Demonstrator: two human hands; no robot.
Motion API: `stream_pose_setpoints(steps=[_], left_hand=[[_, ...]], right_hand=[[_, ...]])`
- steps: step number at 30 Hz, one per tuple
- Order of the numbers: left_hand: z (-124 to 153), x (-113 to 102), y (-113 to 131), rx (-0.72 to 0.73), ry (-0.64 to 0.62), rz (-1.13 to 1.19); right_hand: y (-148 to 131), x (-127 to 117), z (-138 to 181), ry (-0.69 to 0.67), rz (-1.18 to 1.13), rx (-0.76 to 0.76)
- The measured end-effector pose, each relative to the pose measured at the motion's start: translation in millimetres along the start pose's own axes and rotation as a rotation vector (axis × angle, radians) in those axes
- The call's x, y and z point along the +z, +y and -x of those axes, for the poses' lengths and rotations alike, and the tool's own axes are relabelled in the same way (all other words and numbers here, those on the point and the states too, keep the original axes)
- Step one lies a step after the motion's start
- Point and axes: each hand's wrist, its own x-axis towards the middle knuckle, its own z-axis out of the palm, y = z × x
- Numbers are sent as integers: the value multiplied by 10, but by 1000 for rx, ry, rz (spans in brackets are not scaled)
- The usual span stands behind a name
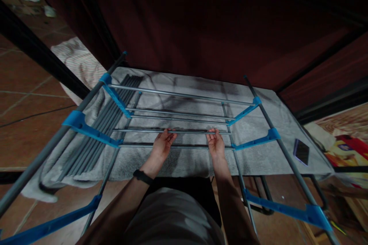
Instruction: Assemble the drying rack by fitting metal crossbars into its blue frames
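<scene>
Both my hands hold one thin grey metal rod (pixel 189 132) level across the inside of a rack frame. My left hand (pixel 163 143), with a black band at the wrist, pinches it left of its middle. Nearer its right end my right hand (pixel 215 141) grips it between thumb and fingers. Its ends lie near the blue plastic brackets, and I cannot tell if they touch. Just below runs another grey rod (pixel 138 145) between the left bracket (pixel 92 132) and the right bracket (pixel 255 141). Farther back, a crossbar (pixel 178 96) joins the upper brackets.
Several loose grey rods (pixel 97 141) lie bundled at the left on a grey cloth-covered table (pixel 178 80). A phone (pixel 301 152) rests near its right edge. Long grey poles rise on both sides, with a lower blue bracket (pixel 287 208) at right. Dark red fabric (pixel 201 26) hangs behind.
</scene>
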Motion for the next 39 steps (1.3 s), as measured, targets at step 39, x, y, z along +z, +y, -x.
stream_pose_setpoints(steps=[39], left_hand=[[47, 36, -15, -53, -78, -92]], right_hand=[[34, 88, 69, -67, 83, 62]])
